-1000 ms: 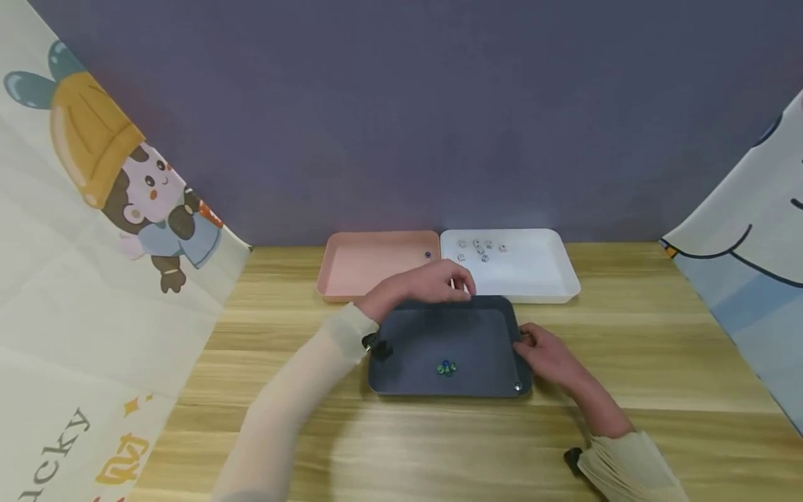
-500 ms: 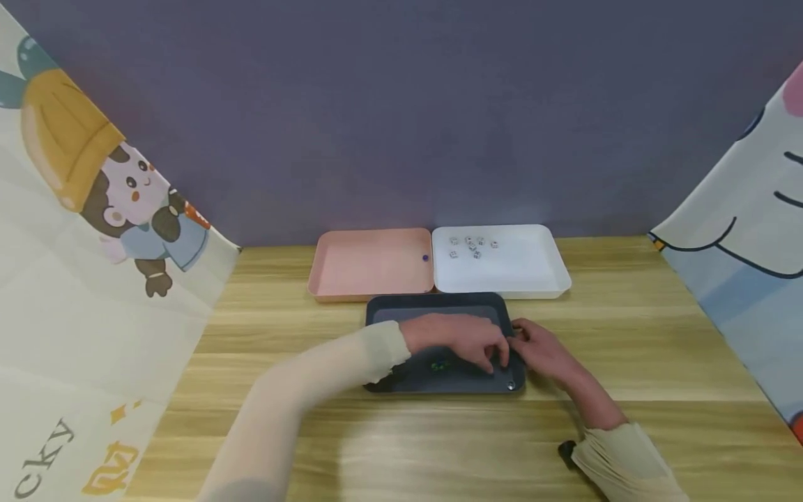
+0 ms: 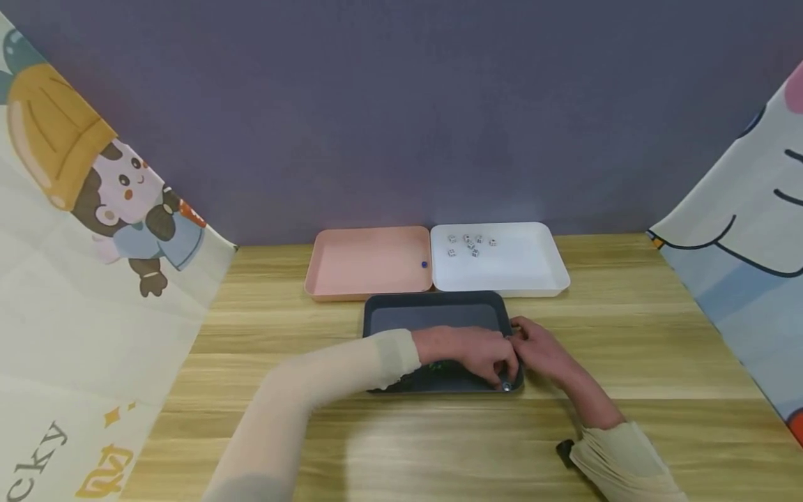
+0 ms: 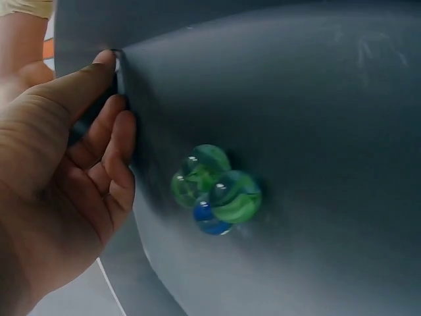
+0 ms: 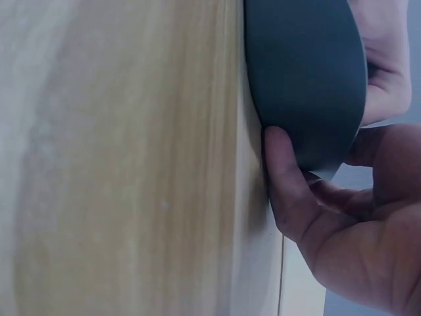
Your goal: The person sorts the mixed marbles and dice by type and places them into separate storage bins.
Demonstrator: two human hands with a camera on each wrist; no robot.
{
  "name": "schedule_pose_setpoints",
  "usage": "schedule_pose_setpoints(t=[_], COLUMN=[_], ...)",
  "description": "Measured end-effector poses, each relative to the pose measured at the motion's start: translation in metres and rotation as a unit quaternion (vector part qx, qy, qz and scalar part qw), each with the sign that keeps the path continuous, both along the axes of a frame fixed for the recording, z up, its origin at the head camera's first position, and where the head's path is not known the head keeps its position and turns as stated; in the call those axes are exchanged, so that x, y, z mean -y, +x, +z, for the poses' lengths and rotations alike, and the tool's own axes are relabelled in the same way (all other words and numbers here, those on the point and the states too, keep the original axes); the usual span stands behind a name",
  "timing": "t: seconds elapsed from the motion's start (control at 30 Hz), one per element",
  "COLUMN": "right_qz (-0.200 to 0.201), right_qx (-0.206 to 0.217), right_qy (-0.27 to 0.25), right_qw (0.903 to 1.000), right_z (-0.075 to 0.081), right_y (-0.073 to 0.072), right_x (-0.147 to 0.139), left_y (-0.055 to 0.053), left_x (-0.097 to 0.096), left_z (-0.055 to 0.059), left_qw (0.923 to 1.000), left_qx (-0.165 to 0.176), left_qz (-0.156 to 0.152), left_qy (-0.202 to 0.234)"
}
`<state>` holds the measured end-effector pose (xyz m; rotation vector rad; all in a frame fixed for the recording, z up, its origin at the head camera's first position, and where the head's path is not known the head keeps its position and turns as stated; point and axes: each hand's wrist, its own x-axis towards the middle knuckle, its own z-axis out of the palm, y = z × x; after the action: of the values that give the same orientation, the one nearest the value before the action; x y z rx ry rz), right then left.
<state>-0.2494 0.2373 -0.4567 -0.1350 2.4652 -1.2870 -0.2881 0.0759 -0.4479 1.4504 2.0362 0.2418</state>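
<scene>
My left hand (image 3: 479, 352) reaches across the dark grey tray (image 3: 439, 300) to its near right corner. There its thumb and fingertips pinch a small shiny marble (image 3: 506, 386) between them; the left wrist view shows little of the marble past the thumb (image 4: 89, 82). My right hand (image 3: 542, 352) grips the tray's right side, with a finger (image 5: 279, 148) against the outer wall. Green marbles (image 4: 240, 197) and a blue marble (image 4: 212, 220) lie clustered on the tray floor, largely covered by the left arm in the head view.
Behind the dark tray stand a pink tray (image 3: 370, 261) holding one dark blue marble (image 3: 424, 264) and a white tray (image 3: 527, 258) with several white dice (image 3: 471, 244). The wooden table (image 3: 627, 348) meets a dark backdrop (image 3: 401, 111) at the rear.
My left hand has come from above the tray's far edge to the marble in its near right corner. The blue marble in the pink tray has rolled a little nearer. My right hand keeps its hold.
</scene>
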Motion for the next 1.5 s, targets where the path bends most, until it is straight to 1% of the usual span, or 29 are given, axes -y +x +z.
schedule_pose_setpoints(t=[0.17,0.27,0.43,0.53,0.63,0.7,0.77,0.8,0.83,0.87,0.9,0.97,1.03,1.07,1.1,1.13,1.17,1.23,1.3,1.33,1.43,1.47,1.5], right_qz=[0.001,0.000,0.000,-0.002,-0.006,-0.007,-0.008,-0.007,-0.007,-0.006,-0.007,-0.005,-0.004,0.000,0.001,0.003,0.002,0.005,0.004,0.006,0.009,0.008,0.007], right_qx=[0.001,0.005,0.009,0.003,-0.001,0.002,0.005,0.006,0.007,0.006,0.004,0.000,-0.003,-0.005,-0.005,-0.006,-0.005,-0.009,-0.012,-0.013,-0.013,-0.012,-0.010], right_qy=[-0.008,-0.015,-0.014,0.001,0.018,0.026,0.031,0.033,0.035,0.036,0.036,0.036,0.033,0.032,0.031,0.032,0.033,0.034,0.034,0.033,0.032,0.032,0.033], right_qw=[1.0000,0.9999,0.9999,1.0000,0.9998,0.9996,0.9995,0.9994,0.9993,0.9993,0.9993,0.9993,0.9994,0.9995,0.9995,0.9995,0.9994,0.9994,0.9993,0.9993,0.9994,0.9994,0.9994], right_z=[-0.001,-0.001,-0.001,0.000,0.000,0.000,-0.001,-0.001,-0.002,-0.002,-0.003,-0.004,-0.004,-0.004,-0.004,-0.004,-0.004,-0.003,-0.003,-0.003,-0.002,-0.003,-0.003], right_y=[0.000,0.000,0.001,0.001,0.002,0.002,0.002,0.002,0.002,0.001,0.001,0.001,0.001,0.001,0.001,0.001,0.001,0.001,0.001,0.001,0.001,0.001,0.001], right_x=[-0.001,-0.001,0.000,0.000,0.001,0.001,0.002,0.002,0.002,0.002,0.002,0.002,0.002,0.001,0.001,0.001,0.001,0.000,0.000,0.000,0.000,0.000,0.000], left_y=[0.000,-0.001,-0.007,-0.011,-0.016,-0.020,-0.025,-0.029,-0.033,-0.037,-0.041,-0.047,-0.052,-0.054,-0.055,-0.056,-0.057,-0.059,-0.061,-0.063,-0.067,-0.069,-0.071], left_x=[0.001,0.004,0.016,0.026,0.036,0.043,0.052,0.056,0.061,0.066,0.072,0.083,0.093,0.097,0.102,0.106,0.110,0.117,0.126,0.131,0.148,0.153,0.158], left_z=[-0.003,-0.003,0.003,0.007,0.012,0.017,0.022,0.024,0.026,0.027,0.029,0.031,0.033,0.034,0.034,0.035,0.035,0.037,0.037,0.037,0.038,0.037,0.037], left_qw=[0.9999,0.9999,0.9994,0.9977,0.9943,0.9905,0.9834,0.9777,0.9699,0.9598,0.9475,0.9187,0.8901,0.8774,0.8670,0.8581,0.8510,0.8391,0.8255,0.8181,0.7941,0.7868,0.7816], left_qx=[-0.012,-0.013,0.002,0.008,0.009,0.011,0.021,0.026,0.032,0.038,0.044,0.059,0.076,0.086,0.095,0.103,0.110,0.120,0.122,0.120,0.108,0.101,0.097], left_qz=[-0.005,-0.002,0.019,0.037,0.055,0.066,0.090,0.108,0.127,0.149,0.173,0.218,0.249,0.261,0.269,0.273,0.276,0.283,0.300,0.311,0.360,0.375,0.386], left_qy=[0.004,0.010,0.030,0.056,0.091,0.120,0.156,0.178,0.206,0.235,0.265,0.324,0.374,0.393,0.409,0.423,0.433,0.449,0.462,0.469,0.478,0.479,0.480])
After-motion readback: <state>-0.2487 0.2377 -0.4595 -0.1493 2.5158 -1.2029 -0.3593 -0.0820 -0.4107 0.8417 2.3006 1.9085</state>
